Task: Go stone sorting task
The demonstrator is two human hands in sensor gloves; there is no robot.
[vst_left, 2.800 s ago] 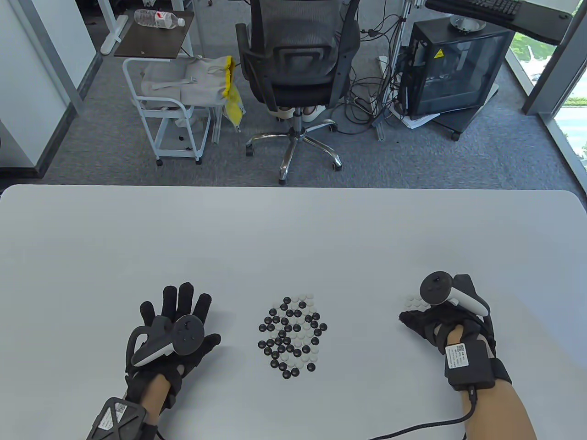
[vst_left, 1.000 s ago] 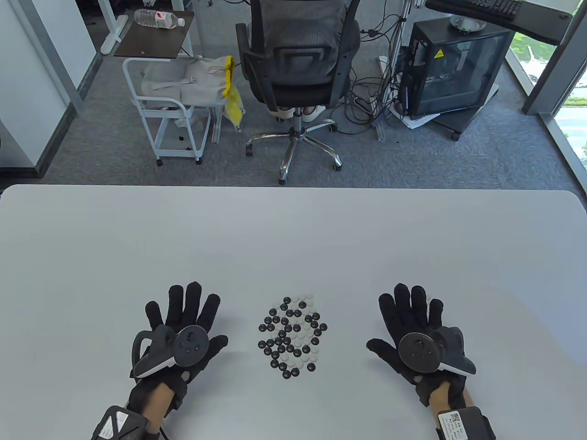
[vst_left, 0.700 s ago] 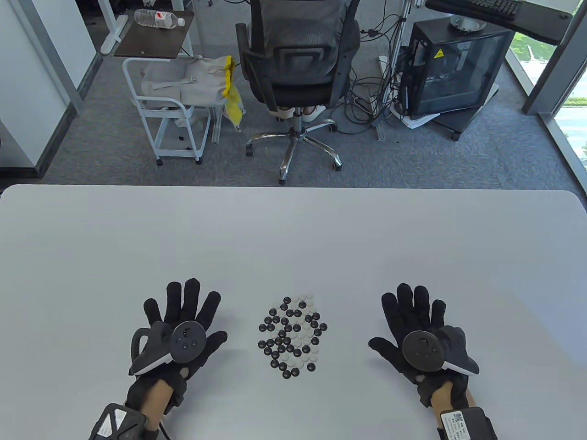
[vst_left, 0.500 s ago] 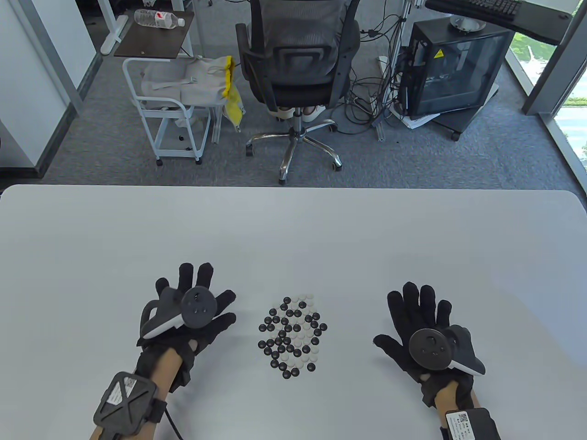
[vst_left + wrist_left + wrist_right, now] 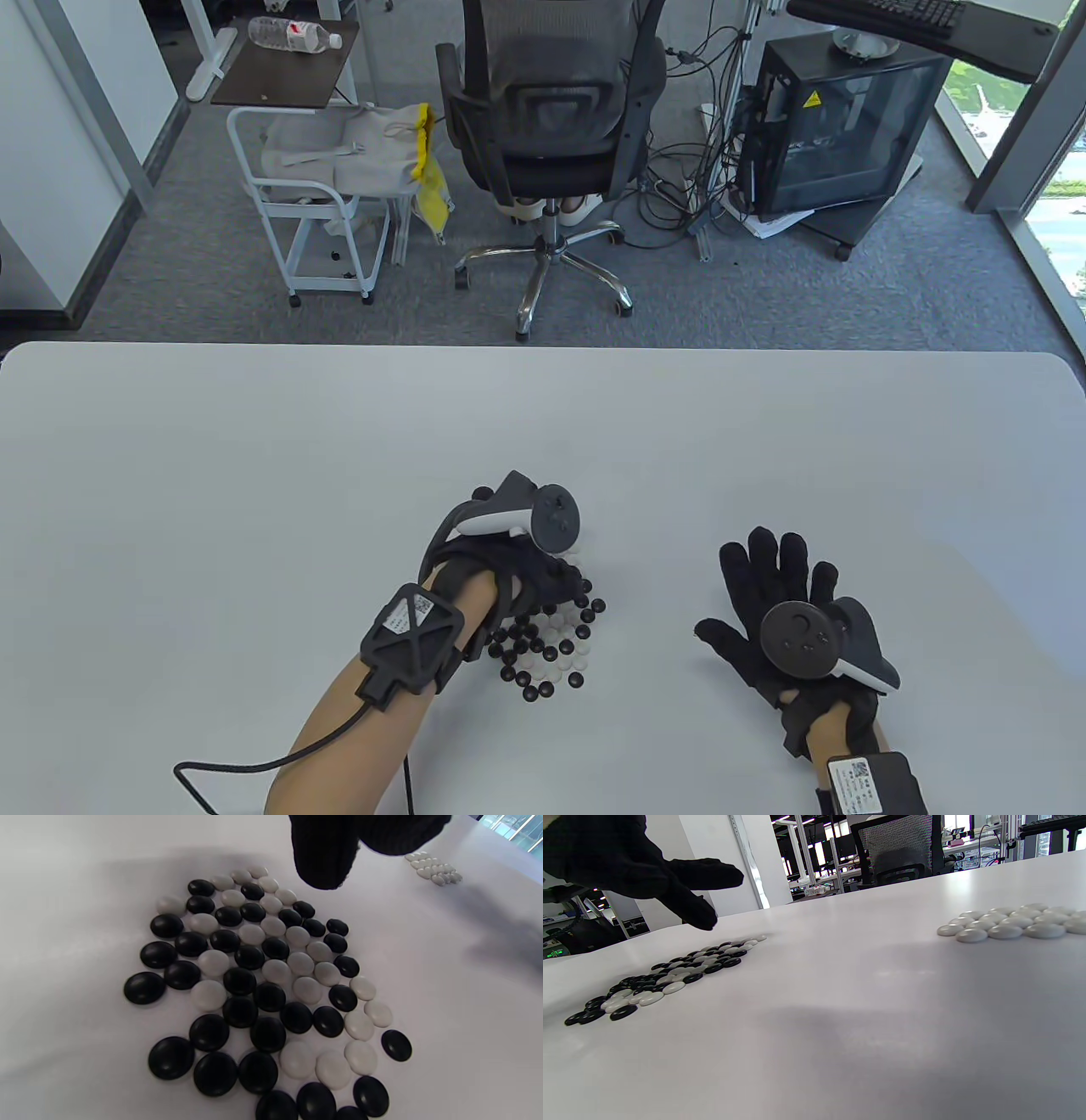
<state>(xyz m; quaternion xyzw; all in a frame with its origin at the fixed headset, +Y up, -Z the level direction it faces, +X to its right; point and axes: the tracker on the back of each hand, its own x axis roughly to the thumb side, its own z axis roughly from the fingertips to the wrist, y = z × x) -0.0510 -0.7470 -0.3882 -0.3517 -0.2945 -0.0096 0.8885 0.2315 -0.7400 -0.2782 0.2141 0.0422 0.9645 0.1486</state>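
My left hand [image 5: 509, 569] hovers over mixed stones [image 5: 263, 993] at lower centre, grip unclear | my right hand [image 5: 785, 611] lies spread flat, lower right | white stones [image 5: 1009, 923] grouped apart.

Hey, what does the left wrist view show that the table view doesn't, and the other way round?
Only the left wrist view shows the whole mixed pile of black and white stones uncovered, plus a separate cluster of white stones off to one side. Only the table view shows the left hand covering part of that pile, the right hand flat on the table, and the office chair beyond. Both show the mixed pile on the white table.
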